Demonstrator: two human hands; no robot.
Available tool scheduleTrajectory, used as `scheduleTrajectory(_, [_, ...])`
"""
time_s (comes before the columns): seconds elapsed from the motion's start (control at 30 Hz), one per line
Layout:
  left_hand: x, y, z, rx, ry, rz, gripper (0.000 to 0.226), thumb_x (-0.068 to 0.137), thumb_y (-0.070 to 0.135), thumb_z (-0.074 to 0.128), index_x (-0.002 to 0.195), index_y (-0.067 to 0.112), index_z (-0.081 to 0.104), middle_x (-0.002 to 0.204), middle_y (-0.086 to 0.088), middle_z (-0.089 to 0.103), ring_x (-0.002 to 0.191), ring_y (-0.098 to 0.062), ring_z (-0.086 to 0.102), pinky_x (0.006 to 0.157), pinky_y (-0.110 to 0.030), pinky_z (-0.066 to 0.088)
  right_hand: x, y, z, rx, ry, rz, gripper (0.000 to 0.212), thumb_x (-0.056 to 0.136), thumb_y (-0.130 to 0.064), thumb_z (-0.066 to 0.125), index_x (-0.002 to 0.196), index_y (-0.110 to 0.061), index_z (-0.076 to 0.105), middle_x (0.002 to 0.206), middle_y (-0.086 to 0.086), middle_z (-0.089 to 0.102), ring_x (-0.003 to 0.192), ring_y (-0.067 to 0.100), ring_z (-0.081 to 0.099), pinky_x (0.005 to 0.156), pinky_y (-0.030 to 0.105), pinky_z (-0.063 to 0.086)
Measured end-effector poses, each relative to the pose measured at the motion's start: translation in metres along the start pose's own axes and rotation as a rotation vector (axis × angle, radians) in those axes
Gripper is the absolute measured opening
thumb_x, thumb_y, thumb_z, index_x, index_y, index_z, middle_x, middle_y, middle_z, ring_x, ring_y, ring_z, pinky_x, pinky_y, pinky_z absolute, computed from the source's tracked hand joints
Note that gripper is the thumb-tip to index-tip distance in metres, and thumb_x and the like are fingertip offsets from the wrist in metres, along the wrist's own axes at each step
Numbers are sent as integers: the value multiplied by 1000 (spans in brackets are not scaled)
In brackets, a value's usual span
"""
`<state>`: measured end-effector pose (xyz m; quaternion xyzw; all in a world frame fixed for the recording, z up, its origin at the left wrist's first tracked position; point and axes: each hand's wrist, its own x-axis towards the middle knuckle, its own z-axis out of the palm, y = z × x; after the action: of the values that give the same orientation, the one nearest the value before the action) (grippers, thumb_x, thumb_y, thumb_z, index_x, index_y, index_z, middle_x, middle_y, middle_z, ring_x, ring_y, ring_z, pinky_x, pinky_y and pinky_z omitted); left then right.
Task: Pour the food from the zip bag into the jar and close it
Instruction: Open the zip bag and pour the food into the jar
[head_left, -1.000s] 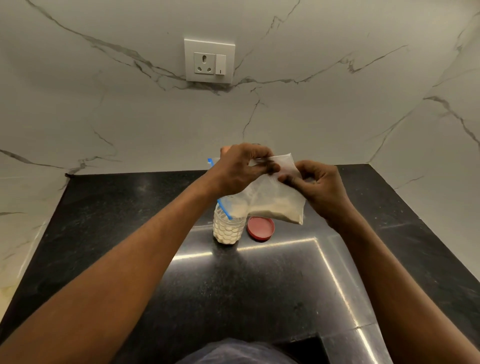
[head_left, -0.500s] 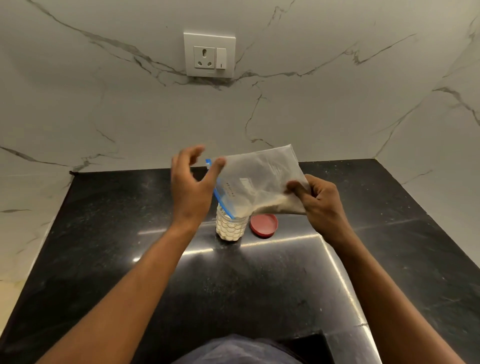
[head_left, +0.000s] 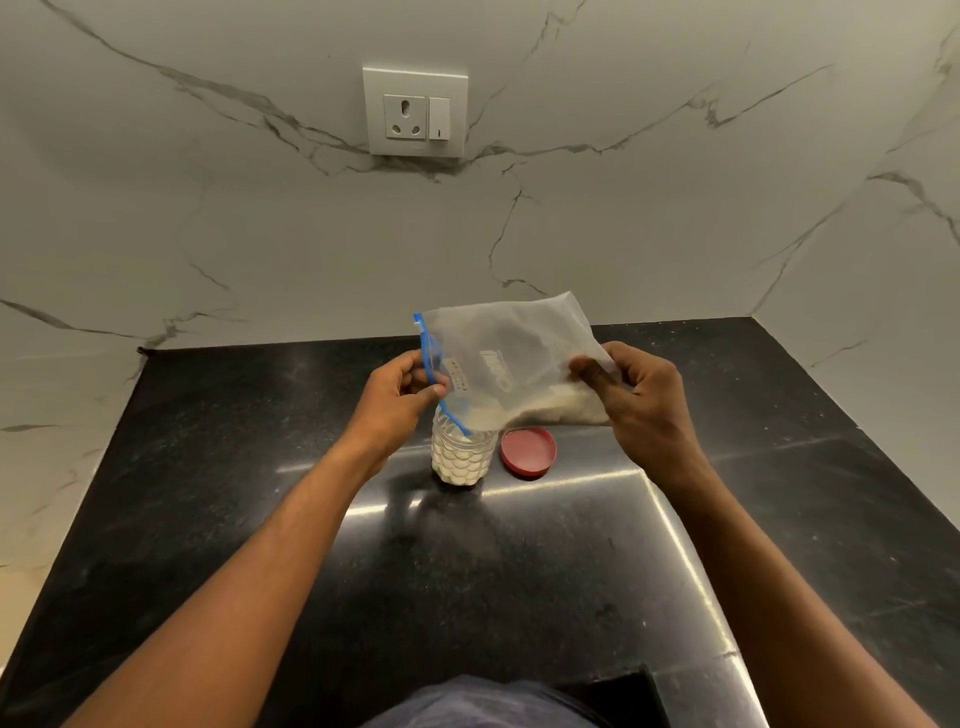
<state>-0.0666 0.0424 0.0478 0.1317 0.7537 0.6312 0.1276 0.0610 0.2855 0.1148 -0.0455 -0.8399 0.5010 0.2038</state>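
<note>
A clear zip bag (head_left: 511, 353) with a blue zip strip is held tilted above a small dimpled clear jar (head_left: 461, 457) that stands on the black counter, mostly full of white grains. The bag's lower zip corner sits at the jar's mouth. White grains lie along the bag's lower edge, toward the right. My left hand (head_left: 397, 397) pinches the blue zip edge. My right hand (head_left: 636, 397) grips the bag's bottom end, slightly higher than the mouth. The red lid (head_left: 528, 451) lies flat on the counter just right of the jar.
The black stone counter (head_left: 260, 493) meets a white marble wall behind and at the right. A wall socket with a switch (head_left: 414, 111) is high on the back wall. The counter's near edge has a step cut at the lower right.
My left hand let go of the bag, opened, then closed again on the blue zip edge. The bag swung from hanging low to spread out and tilted with its mouth at the jar.
</note>
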Motion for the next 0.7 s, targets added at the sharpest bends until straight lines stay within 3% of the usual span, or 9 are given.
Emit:
scheduleTrajectory(0.13, [-2,-6,2,-20,-12,-3,39,99,-1,65,107,37,69,96,13,79,96,3,73,74,-9,56,4,1,-1,-24,1,-3,14,100,-21,68,94,-11,75,70,-19,67,62,-3,59,57,10,43])
scheduleTrajectory(0.3, [-4,-10,1,-53,-11,-5,29,98,-4,65,105,22,73,98,9,80,98,-1,74,76,-10,57,11,-3,-2,-80,-19,-11,20,102,-28,66,95,-12,75,77,-6,69,65,5,59,60,21,48])
scheduleTrajectory(0.4, [-3,-10,0,-65,-11,-1,27,98,-3,65,106,21,73,104,5,78,101,-2,74,76,-12,58,13,-7,0,-118,-60,-19,20,103,-28,64,97,-12,75,81,-4,71,66,4,62,61,20,48])
scheduleTrajectory(0.5, [-2,-11,1,-75,-1,4,26,98,-3,65,106,20,73,101,6,79,98,0,74,75,-12,58,16,-9,-1,-105,-26,-12,22,103,-29,64,95,-11,75,83,8,73,70,24,67,60,37,52])
scheduleTrajectory(0.7, [-5,-11,2,-92,-5,13,29,98,-3,66,108,23,73,105,4,79,102,-1,74,77,-12,58,18,-10,-4,-145,-8,-20,26,103,-30,64,92,-8,74,80,14,71,71,38,62,61,51,52])
